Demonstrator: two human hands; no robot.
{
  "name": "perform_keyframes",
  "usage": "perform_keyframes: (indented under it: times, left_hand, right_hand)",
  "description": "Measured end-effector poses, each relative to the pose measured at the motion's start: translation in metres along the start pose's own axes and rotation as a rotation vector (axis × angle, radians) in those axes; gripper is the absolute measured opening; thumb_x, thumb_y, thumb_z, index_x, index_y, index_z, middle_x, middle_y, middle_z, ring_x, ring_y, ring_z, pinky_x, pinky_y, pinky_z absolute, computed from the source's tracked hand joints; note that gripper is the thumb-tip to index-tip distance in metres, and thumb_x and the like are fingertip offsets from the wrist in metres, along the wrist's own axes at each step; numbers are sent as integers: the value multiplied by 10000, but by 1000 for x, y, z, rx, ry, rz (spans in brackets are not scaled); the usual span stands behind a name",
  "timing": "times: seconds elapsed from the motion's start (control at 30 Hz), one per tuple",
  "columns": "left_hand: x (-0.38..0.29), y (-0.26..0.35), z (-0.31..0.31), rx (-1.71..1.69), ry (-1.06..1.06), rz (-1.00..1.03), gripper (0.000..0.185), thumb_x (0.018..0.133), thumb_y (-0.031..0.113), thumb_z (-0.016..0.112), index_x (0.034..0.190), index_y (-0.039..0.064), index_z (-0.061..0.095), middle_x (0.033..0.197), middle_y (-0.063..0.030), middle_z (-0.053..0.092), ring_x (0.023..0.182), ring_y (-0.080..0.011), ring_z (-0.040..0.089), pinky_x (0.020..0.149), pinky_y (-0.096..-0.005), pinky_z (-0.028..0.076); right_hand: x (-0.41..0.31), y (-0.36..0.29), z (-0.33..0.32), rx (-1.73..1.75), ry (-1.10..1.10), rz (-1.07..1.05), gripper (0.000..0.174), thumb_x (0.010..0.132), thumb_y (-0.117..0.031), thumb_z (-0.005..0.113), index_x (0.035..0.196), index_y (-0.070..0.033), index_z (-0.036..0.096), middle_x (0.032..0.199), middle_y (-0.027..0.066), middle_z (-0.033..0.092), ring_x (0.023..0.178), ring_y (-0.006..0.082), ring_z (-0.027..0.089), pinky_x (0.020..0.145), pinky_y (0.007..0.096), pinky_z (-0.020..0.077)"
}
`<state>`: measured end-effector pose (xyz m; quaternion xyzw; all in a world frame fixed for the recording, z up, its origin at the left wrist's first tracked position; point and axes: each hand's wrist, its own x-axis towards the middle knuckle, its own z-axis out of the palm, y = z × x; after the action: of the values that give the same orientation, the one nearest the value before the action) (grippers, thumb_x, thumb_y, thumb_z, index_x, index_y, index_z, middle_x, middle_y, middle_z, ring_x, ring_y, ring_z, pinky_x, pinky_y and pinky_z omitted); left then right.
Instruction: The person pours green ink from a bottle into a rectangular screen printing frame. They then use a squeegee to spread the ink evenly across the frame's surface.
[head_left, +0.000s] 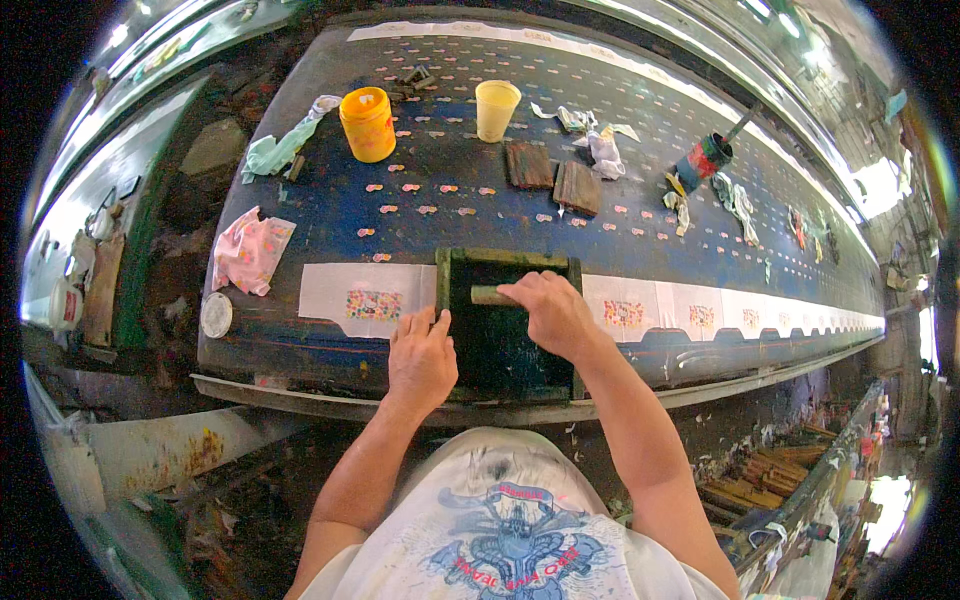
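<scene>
A dark wooden screen-printing frame (510, 257) lies across a row of white fabric pieces near the front edge of the long table. My left hand (421, 358) rests at the frame's left side, thumb and fingers around its rail. Inside the frame, my right hand (551, 313) grips the right end of a squeegee (489, 295), whose left end sticks out past the fingers. To the left of the frame lies a white fabric piece (322, 289) bearing a colourful print. Further printed pieces (623, 304) run off to the right. Whatever fabric is under the frame is hidden.
Farther back stand an orange plastic tub (367, 124), a pale yellow cup (496, 112) and a paint-stained can (703, 161) with a stick. Two wooden blocks (577, 187) lie near crumpled rags (606, 154). A pink printed cloth (251, 251) and round white lid (217, 315) are left.
</scene>
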<state>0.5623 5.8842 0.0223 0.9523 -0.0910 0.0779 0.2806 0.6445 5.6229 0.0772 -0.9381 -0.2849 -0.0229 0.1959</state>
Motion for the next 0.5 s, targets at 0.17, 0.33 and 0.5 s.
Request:
perform_keyframes:
  times: [0.17, 0.33, 0.5]
  left_hand:
    - [-10, -15, 26, -297, 123, -44, 531, 958, 25, 786, 1487, 4, 732, 1599, -269, 637, 1489, -459, 580, 1269, -549, 459]
    - [-13, -7, 33, -467, 132, -144, 640, 913, -42, 800, 1537, 76, 717, 1650, -252, 602, 1557, -463, 527, 1291, -551, 446]
    - [-12, -9, 39, -449, 132, -142, 676, 823, -103, 770, 1465, 109, 769, 1662, -233, 599, 1569, -449, 522, 1305, -523, 440]
  right_hand:
    - [-45, -36, 1, 8, -32, -23, 475, 888, 75, 676, 1304, -85, 838, 1156, 134, 811, 1075, 366, 732, 1025, 475, 581]
    - [-91, -66, 2, 39, -53, 5, 446, 912, -34, 710, 1342, -104, 806, 1209, 104, 786, 1107, 360, 714, 1041, 493, 574]
    - [-107, -70, -1, 72, -50, 38, 462, 871, -34, 767, 1328, -92, 804, 1275, 107, 781, 1166, 358, 712, 1056, 491, 579]
